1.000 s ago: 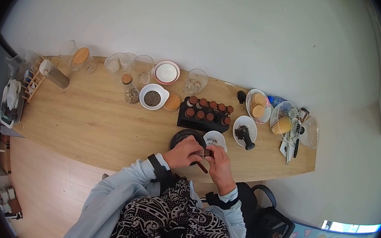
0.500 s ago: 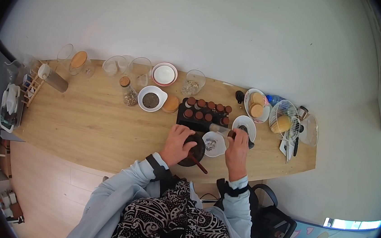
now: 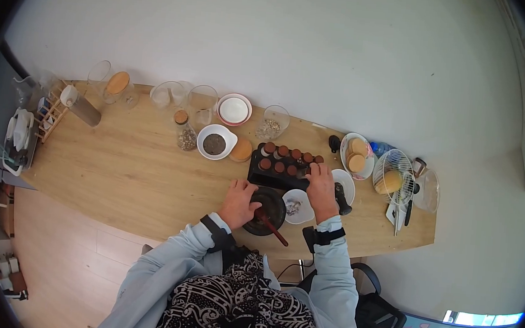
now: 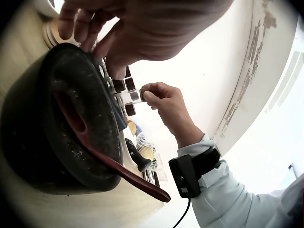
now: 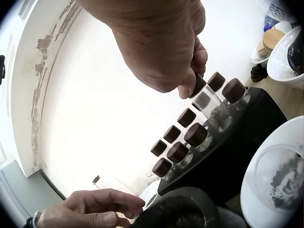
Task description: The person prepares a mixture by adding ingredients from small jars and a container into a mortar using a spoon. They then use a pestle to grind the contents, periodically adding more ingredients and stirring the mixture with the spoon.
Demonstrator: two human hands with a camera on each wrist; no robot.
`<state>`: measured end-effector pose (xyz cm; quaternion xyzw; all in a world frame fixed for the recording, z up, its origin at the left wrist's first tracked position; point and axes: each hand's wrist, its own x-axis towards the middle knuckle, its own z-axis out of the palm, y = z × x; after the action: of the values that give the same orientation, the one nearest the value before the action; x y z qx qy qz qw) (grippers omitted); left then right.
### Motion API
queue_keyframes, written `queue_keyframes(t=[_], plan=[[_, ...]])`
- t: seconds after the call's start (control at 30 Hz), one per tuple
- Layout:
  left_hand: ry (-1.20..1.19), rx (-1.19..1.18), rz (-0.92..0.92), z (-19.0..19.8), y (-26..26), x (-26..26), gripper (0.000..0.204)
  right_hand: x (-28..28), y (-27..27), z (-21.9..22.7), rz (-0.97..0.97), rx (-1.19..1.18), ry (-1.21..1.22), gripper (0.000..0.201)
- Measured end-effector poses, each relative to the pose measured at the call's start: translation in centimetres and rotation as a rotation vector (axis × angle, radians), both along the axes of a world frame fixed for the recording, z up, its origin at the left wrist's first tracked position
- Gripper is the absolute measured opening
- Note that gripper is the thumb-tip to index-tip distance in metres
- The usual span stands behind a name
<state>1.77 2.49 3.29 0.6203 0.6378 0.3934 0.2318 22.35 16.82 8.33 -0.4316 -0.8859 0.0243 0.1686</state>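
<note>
In the right wrist view, we find the right hand grasping a clear vial by its dark cap, thumb and fingers pinching. The vial lies directly below the grip, its long axis running down to a gap in the near row of the black rack, with three capped vials to its left and one to its right. How deep its lower end sits we cannot tell. A white bowl, just beside the rack, holds grey residue. In the left wrist view, the left hand lies at the rim of a dark bowl, fingers loosely bent and, as far as we can see, holding nothing; pale specks mark the bowl's interior, and a red-brown spoon rests in it, handle over the rim. In the head view, we record the right hand as the nearer to the rack, the left well apart on the near left. Farther left on the table, a white handled bowl contains dark grains; at right, another white bowl holds a black pestle.
</note>
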Motion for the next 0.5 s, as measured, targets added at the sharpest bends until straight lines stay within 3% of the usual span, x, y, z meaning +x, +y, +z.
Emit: queue_keyframes(t=[0.23, 0.5], plan=[[-0.03, -0.082, 0.001, -0.1, 0.0, -0.4, 0.041, -0.4, 0.7, -3.7, 0.027, -0.013, -0.05, 0.029], [-0.071, -0.121, -0.028, -0.4, 0.2, -0.4, 0.041, -2.0, 0.0, -2.4, 0.112, 0.066, 0.101, 0.04]])
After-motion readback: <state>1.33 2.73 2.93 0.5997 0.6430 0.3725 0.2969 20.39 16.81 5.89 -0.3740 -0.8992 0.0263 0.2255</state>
